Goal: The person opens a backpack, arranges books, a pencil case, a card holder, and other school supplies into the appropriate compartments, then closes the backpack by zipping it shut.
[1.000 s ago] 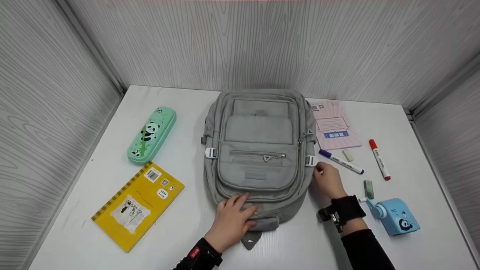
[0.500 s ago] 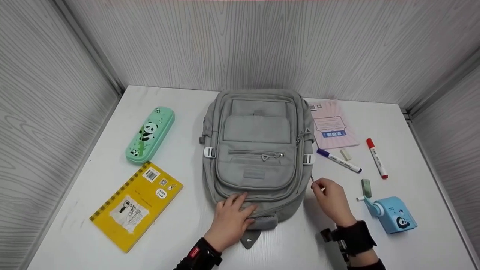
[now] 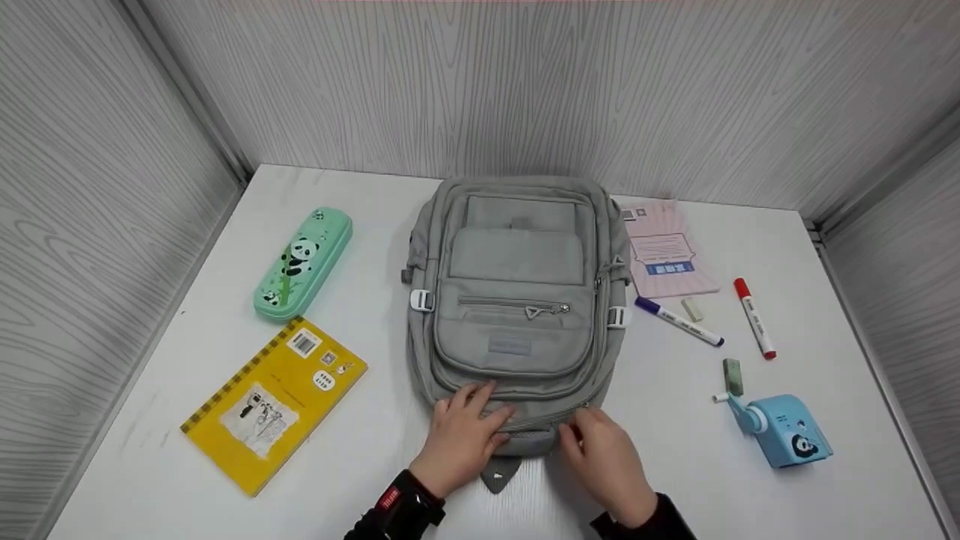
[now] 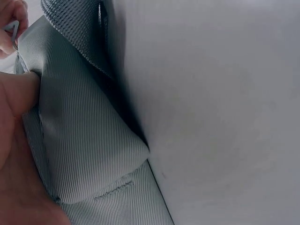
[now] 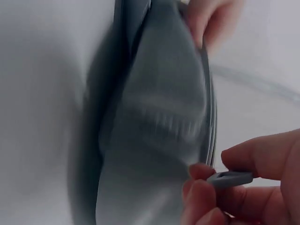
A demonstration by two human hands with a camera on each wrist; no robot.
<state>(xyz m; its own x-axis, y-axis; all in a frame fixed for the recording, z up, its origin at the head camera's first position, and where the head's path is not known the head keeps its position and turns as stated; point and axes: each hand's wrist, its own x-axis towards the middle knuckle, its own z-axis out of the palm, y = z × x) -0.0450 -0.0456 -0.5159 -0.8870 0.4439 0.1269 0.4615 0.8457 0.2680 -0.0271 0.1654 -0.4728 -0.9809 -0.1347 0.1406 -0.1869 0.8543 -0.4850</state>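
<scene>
Pinching the zip tab [image 5: 230, 178] w/ my right hand [image 3: 606, 461], at the near edge of the grey bag [image 3: 517, 300]. The bag lies flat mid bench [image 3: 750, 480]. My left hand [image 3: 461, 439] presses down on the bag's near end, fingers [image 3: 480, 397] spread & mostly straight, beside the right.

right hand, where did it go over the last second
The right hand slid from the backpack's right side round to its near edge, pinching the zipper pull throughout. The left hand stayed pressed on the near edge; everything on the table kept its place.
</scene>
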